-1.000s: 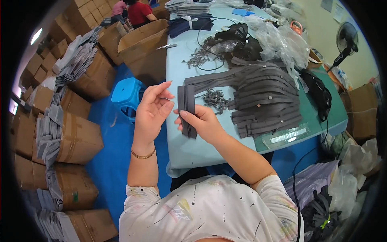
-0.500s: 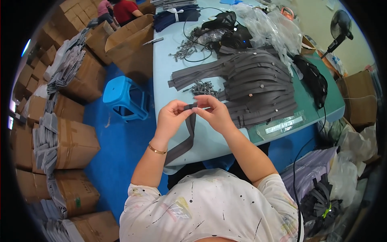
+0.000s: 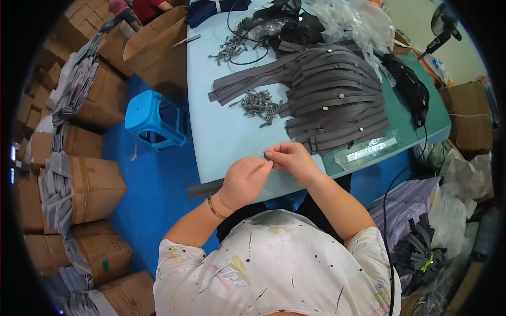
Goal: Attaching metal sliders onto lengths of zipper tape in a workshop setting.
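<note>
Both hands meet over the table's near edge, their fingertips pinched together. My left hand (image 3: 245, 181) is closed on a dark grey fabric strap (image 3: 203, 189), whose loose length sticks out to the left past the wrist. My right hand (image 3: 296, 160) pinches a small dark end at the fingertips, seemingly of the same strap; the fingers hide most of it. Beyond the hands lies a small heap of grey clip-like pieces (image 3: 259, 104). Right of that heap, many grey straps (image 3: 337, 100) lie layered in a fan, with small light pieces on some.
A blue stool (image 3: 153, 118) stands left of the table (image 3: 226, 139). Cardboard boxes (image 3: 97, 189) with grey bundles line the left side. Black bags, a cable and clear plastic (image 3: 350, 23) lie at the far end. A fan (image 3: 443, 29) stands at the right; people are far back.
Both hands have moved nearer to my body. The left hand has turned over, and the strap's tail, which hung below the hands, now points left. The view has shifted slightly.
</note>
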The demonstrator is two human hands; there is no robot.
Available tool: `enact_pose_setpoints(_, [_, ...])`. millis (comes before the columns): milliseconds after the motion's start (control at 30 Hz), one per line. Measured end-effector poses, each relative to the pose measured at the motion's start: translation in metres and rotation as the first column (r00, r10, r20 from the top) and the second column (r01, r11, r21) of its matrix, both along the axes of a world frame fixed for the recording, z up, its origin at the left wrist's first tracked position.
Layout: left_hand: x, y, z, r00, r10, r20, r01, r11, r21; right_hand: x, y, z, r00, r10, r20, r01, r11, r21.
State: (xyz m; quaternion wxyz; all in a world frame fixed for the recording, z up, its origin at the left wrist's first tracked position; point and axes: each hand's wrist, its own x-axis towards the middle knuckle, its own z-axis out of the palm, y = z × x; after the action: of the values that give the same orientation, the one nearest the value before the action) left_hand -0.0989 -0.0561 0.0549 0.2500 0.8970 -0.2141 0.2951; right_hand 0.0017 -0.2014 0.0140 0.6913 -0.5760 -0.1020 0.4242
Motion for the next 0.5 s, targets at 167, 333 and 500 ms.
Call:
enact_pose_setpoints(167, [0.026,0.000,0.023,0.927,-0.291,-0.236,-0.136,0.328,-0.935,0.049,0.033,0.007,0.508,0.015,0.861,0.298,0.935,-0.192])
enact_pose_setpoints(333, [0.070,0.028,-0.009,0.775,-0.405,-0.486,-0.538,-0.017,-0.843,0.079,0.055,-0.014,-0.088,0.490,0.867,0.444,0.799,-0.406])
enact_pose_setpoints(500, [0.074,0.033,-0.043,0.723,-0.412,-0.555,-0.596,0.034,-0.802,0.078,0.054,-0.005,0.004,0.433,0.901,0.431,0.812,-0.392])
